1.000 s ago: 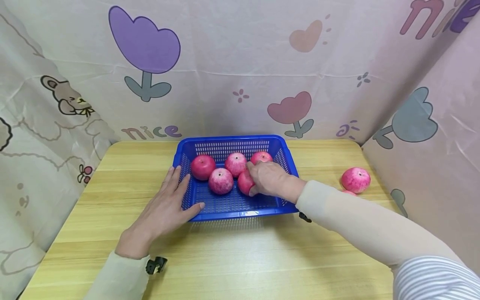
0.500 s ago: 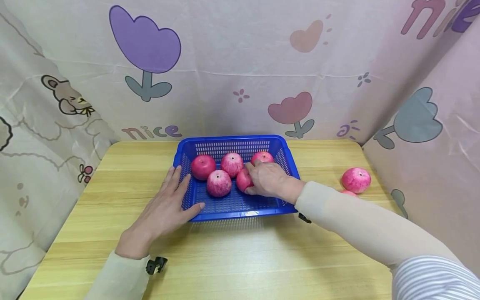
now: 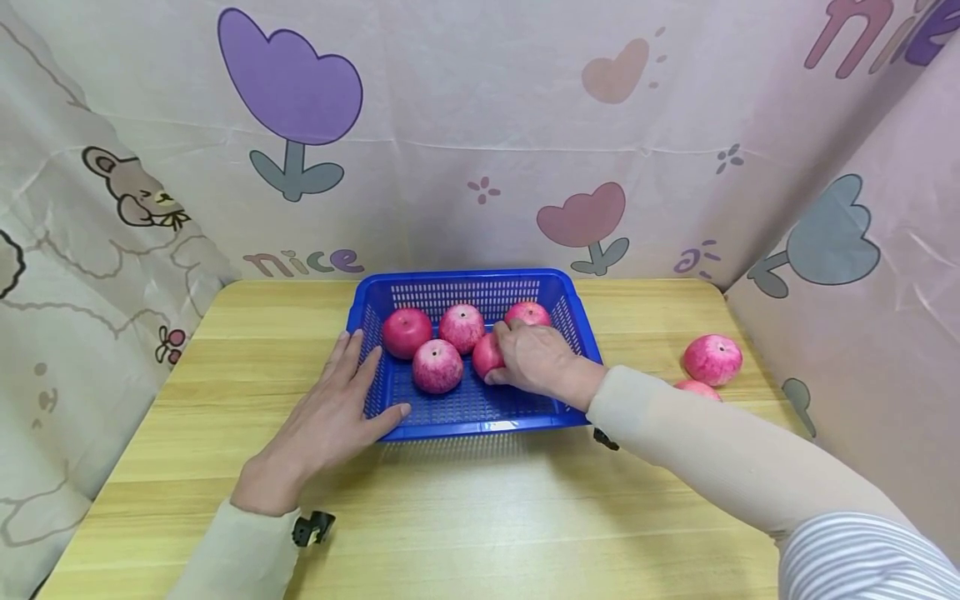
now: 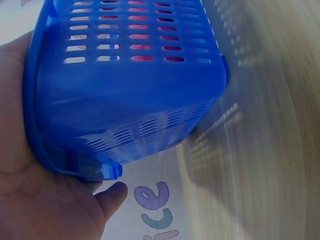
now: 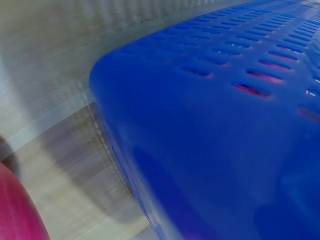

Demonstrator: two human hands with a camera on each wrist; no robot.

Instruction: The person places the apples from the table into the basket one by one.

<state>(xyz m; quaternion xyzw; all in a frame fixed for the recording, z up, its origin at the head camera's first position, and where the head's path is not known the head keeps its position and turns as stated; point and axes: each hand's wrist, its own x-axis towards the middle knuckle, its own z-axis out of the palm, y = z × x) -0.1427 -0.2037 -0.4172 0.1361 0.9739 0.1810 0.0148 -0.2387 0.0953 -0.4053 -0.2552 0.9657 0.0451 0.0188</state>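
A blue perforated plastic basket [image 3: 465, 431] stands at the back of the table. My right hand [image 3: 536, 358] reaches into its right half, fingers and thumb curled over a red apple [image 3: 487, 357], which the hand partly covers. Left of this lie a red apple [image 3: 407, 335] and two pale-streaked ones, one behind [image 3: 461, 328] and one in front [image 3: 437, 367]. Another apple [image 3: 528, 313] sits at the back right, just behind the hand. With fingers spread, my left hand [image 3: 330, 412] rests on the left rim; the left wrist view shows its palm [image 4: 35, 200] against the basket's edge.
Two more apples lie on the table at the right: a whole one [image 3: 712, 360], and one [image 3: 697, 389] partly hidden by the right sleeve. A printed curtain [image 3: 450, 150] hangs behind the table and along both sides.
My right hand has shifted slightly left with the red apple. The two pale-streaked apples have slid a little left in the basket. My left hand stays in place.
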